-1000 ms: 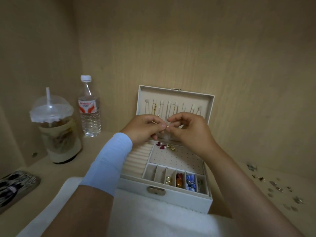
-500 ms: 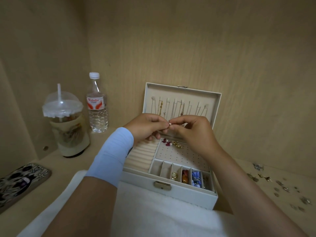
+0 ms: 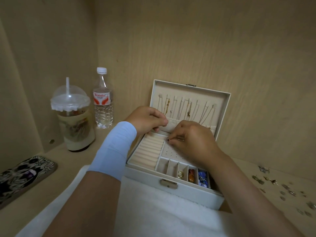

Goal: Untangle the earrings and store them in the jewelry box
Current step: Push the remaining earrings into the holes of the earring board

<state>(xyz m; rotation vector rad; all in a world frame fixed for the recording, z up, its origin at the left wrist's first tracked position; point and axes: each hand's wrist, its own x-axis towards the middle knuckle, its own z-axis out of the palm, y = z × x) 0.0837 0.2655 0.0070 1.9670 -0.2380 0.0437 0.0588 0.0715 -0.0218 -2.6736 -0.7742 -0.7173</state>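
One earring [image 3: 168, 140] sits pinched at the right hand's [image 3: 193, 144] fingertips, over the perforated panel [image 3: 171, 151] of the one jewelry box [image 3: 171, 191]. The left hand [image 3: 147, 119] alongside is curled; whether it holds anything cannot be told. Risk: the tiny post misses its hole and the earring drops. Loose earrings [image 3: 273, 182] lie on the desk right of that hand, over a dozen.

A pale blue sleeve [image 3: 114, 149] wraps the left wrist; the right forearm is bare.

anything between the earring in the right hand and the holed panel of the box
Nothing visible. The right hand pinches the small dark earring at the perforated beige panel of the white jewelry box; the left hand is off to its left.
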